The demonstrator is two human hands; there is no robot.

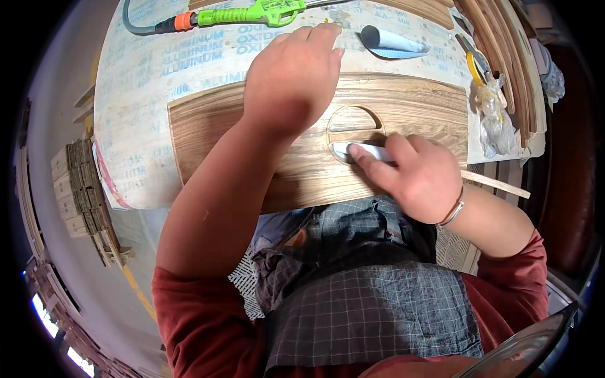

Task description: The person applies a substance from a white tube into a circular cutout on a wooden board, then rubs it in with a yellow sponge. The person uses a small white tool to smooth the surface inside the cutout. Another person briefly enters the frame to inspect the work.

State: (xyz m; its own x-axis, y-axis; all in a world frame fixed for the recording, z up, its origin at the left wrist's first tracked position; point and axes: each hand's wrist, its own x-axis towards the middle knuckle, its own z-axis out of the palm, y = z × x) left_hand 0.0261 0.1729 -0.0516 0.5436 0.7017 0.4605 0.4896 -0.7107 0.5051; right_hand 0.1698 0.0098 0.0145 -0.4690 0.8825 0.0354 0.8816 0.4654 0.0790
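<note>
A brown striped-grain wooden board (214, 129) lies across the near part of the table, with two half-moon cutouts parted by a narrow bar. My right hand (422, 173) is closed on a rolled piece of sandpaper (343, 151), pale side out, its thumb pressing it into the nearer cutout. Behind that hand a thin wooden stick (498, 183) juts out; whether it joins the sandpaper is hidden. My left hand (296, 75) reaches over the board's far edge, fingers loosely stretched to the right. Nothing shows in it, though its palm is hidden.
Printed pale sheets cover the table (135, 142). A green air blow gun (258, 14) on a grey hose lies at the far side, near a curled sandpaper sheet (394, 44). To the right are a yellow tape roll (476, 68), a clear plastic bag (495, 123) and stacked wooden boards (504, 50).
</note>
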